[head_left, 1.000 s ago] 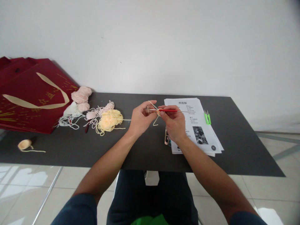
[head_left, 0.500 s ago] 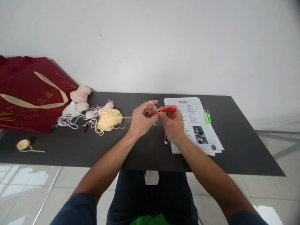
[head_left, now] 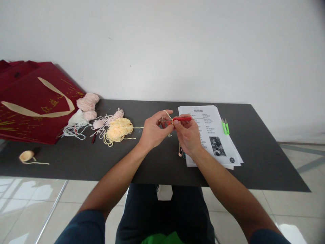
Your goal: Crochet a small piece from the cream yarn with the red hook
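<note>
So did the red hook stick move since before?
Yes, a little. The red crochet hook slid left along the printed sheets, toward the left hand. The right hand holds it.

A red-handled crochet hook (head_left: 180, 119) is pinched by the right hand (head_left: 188, 135), while yellow thread (head_left: 167, 114) is looped over the left hand (head_left: 153, 130). A yellow yarn pile (head_left: 118, 129) is seen at nine o'clock of the hands, printed sheets (head_left: 215, 135) at three o'clock.
</note>
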`<act>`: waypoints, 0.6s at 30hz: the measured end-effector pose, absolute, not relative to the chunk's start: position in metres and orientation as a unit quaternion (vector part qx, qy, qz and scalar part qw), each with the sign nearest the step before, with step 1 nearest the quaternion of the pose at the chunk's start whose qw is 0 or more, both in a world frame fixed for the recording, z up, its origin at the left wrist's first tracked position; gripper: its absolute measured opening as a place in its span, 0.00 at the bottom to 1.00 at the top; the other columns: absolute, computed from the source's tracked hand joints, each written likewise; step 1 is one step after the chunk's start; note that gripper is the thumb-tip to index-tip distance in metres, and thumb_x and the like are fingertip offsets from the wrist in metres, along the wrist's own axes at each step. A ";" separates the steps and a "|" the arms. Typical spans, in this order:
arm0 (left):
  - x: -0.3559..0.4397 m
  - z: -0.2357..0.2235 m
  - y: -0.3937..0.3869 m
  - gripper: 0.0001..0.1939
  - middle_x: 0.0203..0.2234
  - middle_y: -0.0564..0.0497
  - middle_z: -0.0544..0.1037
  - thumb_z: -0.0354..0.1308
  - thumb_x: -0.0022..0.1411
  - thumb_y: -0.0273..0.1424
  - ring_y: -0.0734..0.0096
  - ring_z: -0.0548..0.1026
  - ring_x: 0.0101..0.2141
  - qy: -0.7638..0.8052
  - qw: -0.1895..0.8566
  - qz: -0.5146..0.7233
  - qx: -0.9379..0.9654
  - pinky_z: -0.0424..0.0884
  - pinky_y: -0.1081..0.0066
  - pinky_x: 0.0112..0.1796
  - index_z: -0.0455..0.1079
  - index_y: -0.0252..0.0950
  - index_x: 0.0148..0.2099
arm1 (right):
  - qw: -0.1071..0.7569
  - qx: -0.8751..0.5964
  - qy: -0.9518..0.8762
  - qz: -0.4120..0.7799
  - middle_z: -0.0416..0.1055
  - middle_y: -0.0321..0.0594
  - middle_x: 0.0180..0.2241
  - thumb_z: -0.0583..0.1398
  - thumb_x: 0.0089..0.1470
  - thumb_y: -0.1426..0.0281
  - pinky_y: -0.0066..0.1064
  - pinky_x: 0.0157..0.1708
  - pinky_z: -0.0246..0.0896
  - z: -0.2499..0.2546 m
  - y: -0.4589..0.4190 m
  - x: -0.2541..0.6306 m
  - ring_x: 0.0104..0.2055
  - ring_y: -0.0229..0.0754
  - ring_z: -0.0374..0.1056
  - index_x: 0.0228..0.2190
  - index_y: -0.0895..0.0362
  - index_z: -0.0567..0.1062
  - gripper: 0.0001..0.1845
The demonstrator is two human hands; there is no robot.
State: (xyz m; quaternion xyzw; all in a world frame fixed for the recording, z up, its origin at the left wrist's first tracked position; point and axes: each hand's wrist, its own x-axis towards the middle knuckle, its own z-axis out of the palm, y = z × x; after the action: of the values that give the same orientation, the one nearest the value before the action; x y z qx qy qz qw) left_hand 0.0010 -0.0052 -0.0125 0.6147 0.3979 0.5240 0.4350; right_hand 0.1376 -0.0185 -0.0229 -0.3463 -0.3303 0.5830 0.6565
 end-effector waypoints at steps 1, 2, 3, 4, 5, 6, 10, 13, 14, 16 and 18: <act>0.001 -0.013 -0.005 0.22 0.29 0.55 0.75 0.67 0.56 0.27 0.75 0.70 0.28 0.397 0.433 0.525 0.615 0.67 0.72 0.31 0.77 0.38 0.54 | 0.658 -0.347 -0.329 0.582 0.77 0.29 0.32 0.78 0.43 0.64 0.32 0.39 0.72 -0.023 -0.019 0.138 0.34 0.36 0.73 0.34 0.50 0.75 0.20; 0.001 -0.013 -0.006 0.22 0.29 0.55 0.75 0.67 0.56 0.27 0.75 0.70 0.28 0.395 0.431 0.527 0.617 0.67 0.72 0.31 0.77 0.38 0.54 | 0.658 -0.347 -0.328 0.582 0.78 0.29 0.32 0.78 0.43 0.64 0.32 0.39 0.72 -0.023 -0.019 0.137 0.34 0.36 0.73 0.34 0.50 0.75 0.20; 0.001 -0.013 -0.006 0.21 0.28 0.55 0.75 0.67 0.56 0.27 0.76 0.69 0.28 0.393 0.429 0.528 0.618 0.67 0.72 0.31 0.77 0.38 0.53 | 0.659 -0.346 -0.328 0.582 0.78 0.29 0.32 0.78 0.43 0.64 0.32 0.40 0.73 -0.023 -0.019 0.137 0.34 0.36 0.74 0.34 0.50 0.75 0.20; 0.001 -0.012 -0.006 0.21 0.28 0.55 0.75 0.67 0.56 0.27 0.76 0.69 0.27 0.391 0.426 0.529 0.621 0.67 0.72 0.31 0.77 0.39 0.53 | 0.659 -0.345 -0.329 0.582 0.78 0.29 0.32 0.78 0.43 0.64 0.33 0.41 0.73 -0.023 -0.019 0.137 0.34 0.36 0.74 0.34 0.50 0.75 0.20; 0.000 -0.012 -0.006 0.21 0.28 0.56 0.75 0.67 0.56 0.26 0.76 0.68 0.27 0.390 0.424 0.529 0.623 0.67 0.72 0.31 0.77 0.39 0.53 | 0.658 -0.343 -0.330 0.583 0.78 0.29 0.32 0.78 0.43 0.64 0.33 0.42 0.74 -0.022 -0.020 0.137 0.35 0.36 0.74 0.34 0.50 0.75 0.20; 0.000 -0.012 -0.006 0.20 0.28 0.56 0.75 0.67 0.55 0.26 0.76 0.68 0.27 0.389 0.424 0.529 0.624 0.67 0.72 0.31 0.78 0.39 0.52 | 0.657 -0.341 -0.332 0.585 0.78 0.29 0.33 0.78 0.43 0.64 0.34 0.43 0.74 -0.022 -0.020 0.137 0.35 0.36 0.75 0.34 0.50 0.75 0.20; -0.001 -0.010 -0.006 0.20 0.27 0.56 0.74 0.67 0.55 0.27 0.75 0.70 0.27 0.381 0.438 0.524 0.623 0.68 0.72 0.31 0.77 0.39 0.51 | 0.647 -0.327 -0.328 0.606 0.78 0.29 0.32 0.77 0.43 0.63 0.39 0.45 0.76 -0.020 -0.021 0.137 0.35 0.39 0.76 0.34 0.49 0.74 0.20; -0.001 -0.010 -0.006 0.19 0.27 0.56 0.73 0.68 0.56 0.26 0.75 0.70 0.27 0.370 0.453 0.521 0.622 0.68 0.72 0.32 0.77 0.38 0.51 | 0.636 -0.315 -0.319 0.628 0.78 0.29 0.31 0.78 0.43 0.63 0.41 0.45 0.76 -0.020 -0.021 0.138 0.35 0.40 0.77 0.34 0.49 0.74 0.21; -0.001 -0.010 -0.006 0.19 0.27 0.56 0.74 0.68 0.56 0.26 0.75 0.71 0.27 0.368 0.455 0.520 0.621 0.68 0.72 0.32 0.77 0.38 0.51 | 0.632 -0.314 -0.317 0.634 0.78 0.29 0.32 0.78 0.43 0.63 0.41 0.45 0.76 -0.021 -0.021 0.138 0.35 0.40 0.77 0.34 0.49 0.74 0.21; -0.001 -0.011 -0.006 0.19 0.27 0.56 0.74 0.68 0.56 0.26 0.76 0.71 0.28 0.366 0.459 0.523 0.618 0.69 0.73 0.32 0.76 0.38 0.51 | 0.626 -0.315 -0.314 0.641 0.78 0.29 0.32 0.78 0.43 0.62 0.40 0.44 0.76 -0.021 -0.021 0.139 0.35 0.40 0.76 0.34 0.49 0.74 0.21; -0.001 -0.012 -0.006 0.20 0.27 0.56 0.74 0.68 0.55 0.26 0.76 0.71 0.28 0.359 0.462 0.525 0.618 0.69 0.73 0.32 0.76 0.38 0.52 | 0.625 -0.315 -0.311 0.643 0.78 0.29 0.32 0.77 0.44 0.63 0.38 0.45 0.75 -0.021 -0.022 0.139 0.35 0.39 0.76 0.35 0.50 0.75 0.21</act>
State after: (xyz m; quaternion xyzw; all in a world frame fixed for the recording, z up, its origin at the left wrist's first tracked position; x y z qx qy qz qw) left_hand -0.0008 -0.0058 -0.0124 0.6179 0.3592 0.5251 0.4620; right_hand 0.1386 -0.0215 -0.0211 -0.3152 -0.3112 0.6429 0.6249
